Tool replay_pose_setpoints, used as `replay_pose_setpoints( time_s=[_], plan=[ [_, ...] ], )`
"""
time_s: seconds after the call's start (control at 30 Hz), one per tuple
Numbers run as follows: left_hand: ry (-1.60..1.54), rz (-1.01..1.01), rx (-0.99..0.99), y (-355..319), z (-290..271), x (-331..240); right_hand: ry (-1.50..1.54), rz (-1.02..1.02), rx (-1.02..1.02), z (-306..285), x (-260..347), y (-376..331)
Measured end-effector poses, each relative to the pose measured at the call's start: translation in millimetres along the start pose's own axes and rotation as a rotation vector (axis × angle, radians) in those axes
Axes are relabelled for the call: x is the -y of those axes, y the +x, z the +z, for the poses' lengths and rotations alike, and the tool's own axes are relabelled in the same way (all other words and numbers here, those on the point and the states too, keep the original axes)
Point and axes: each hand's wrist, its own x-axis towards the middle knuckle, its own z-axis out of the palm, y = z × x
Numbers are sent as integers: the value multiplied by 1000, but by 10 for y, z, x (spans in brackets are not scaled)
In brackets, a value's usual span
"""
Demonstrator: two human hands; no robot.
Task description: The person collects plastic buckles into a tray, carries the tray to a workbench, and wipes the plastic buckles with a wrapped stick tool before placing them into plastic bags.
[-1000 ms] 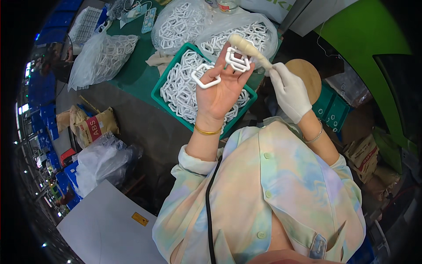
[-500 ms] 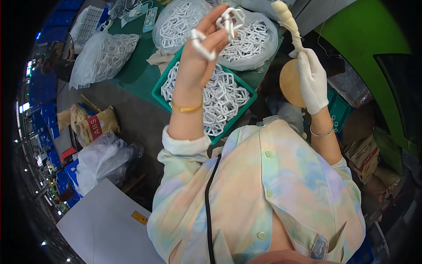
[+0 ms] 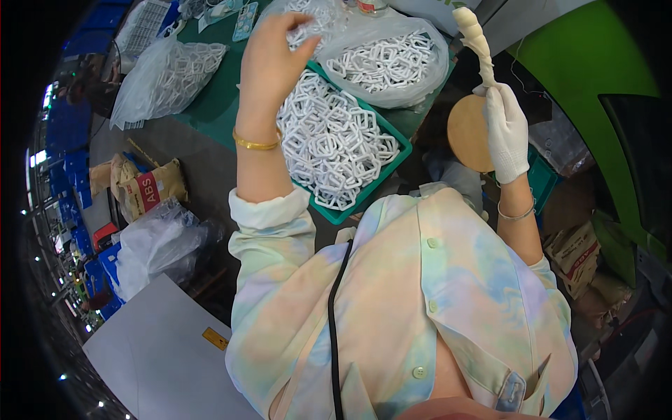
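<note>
A knotted-looking clear plastic bag [image 3: 171,77] is holding white angular links at far left. Next, the bare left hand [image 3: 273,52] is reaching over a second clear bag [image 3: 333,24] of such links, thumb and blurred fingers standing apart; I cannot tell whether anything is touching them. Below and right, a green rectangular tray [image 3: 381,179] is brimming with loose white links [image 3: 332,140], glossy and many-sided, lying at all angles. Beyond it, a clear bag with its mouth open [image 3: 439,70] is holding more. At right, the gloved right hand [image 3: 507,133] is gripping a cream knobbed stick [image 3: 474,45] by its narrower lower end; its thicker, ringed end is pointing up and away from the body, the long axis leaning slightly left.
</note>
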Motion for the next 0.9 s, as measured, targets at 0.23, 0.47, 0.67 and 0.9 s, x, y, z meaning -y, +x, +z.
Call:
replay_pose_setpoints(
  time_s=[0.23, 0.47, 0.67, 0.9],
  plan=[
    [51, -168, 568, -1001, 672, 335, -25, 25, 69, 88, -21, -61],
    [207, -216, 242, -1397, 1360, 402, -68, 60, 115, 193, 77, -139],
    [-142, -294, 314, -1328, 1262, 471, -92, 69, 164, 211, 57, -224],
    [-149, -292, 361, -1281, 1203, 377, -101, 84, 192, 228, 52, -268]
  ],
)
